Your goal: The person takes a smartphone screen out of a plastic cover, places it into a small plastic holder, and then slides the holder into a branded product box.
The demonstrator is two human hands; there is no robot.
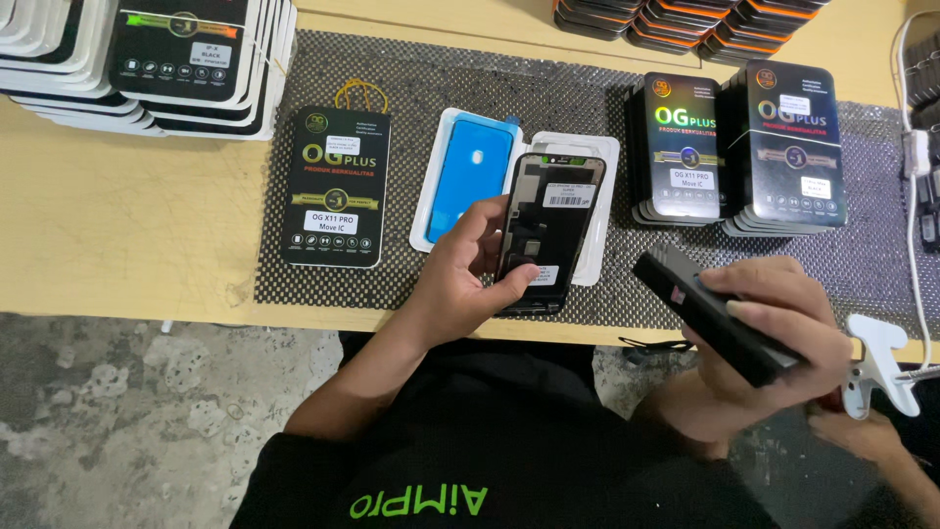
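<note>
My left hand [468, 266] grips a black phone screen panel [548, 230] by its lower left edge, back side up, with white stickers on it, above the front of the patterned mat [411, 93]. My right hand [774, 328] holds a black oblong device [700, 313] tilted toward the panel, a short way to its right. A white tray holding a blue adhesive frame [470, 171] lies just behind the panel. A single black product box [336, 186] lies flat to the left.
Two stacks of black boxes [739, 147] stand at the right on the mat. More stacked boxes [201, 59] sit at the back left and back right. A white cable and clip [886, 358] lie at the right edge. The wooden table [117, 225] ends near my body.
</note>
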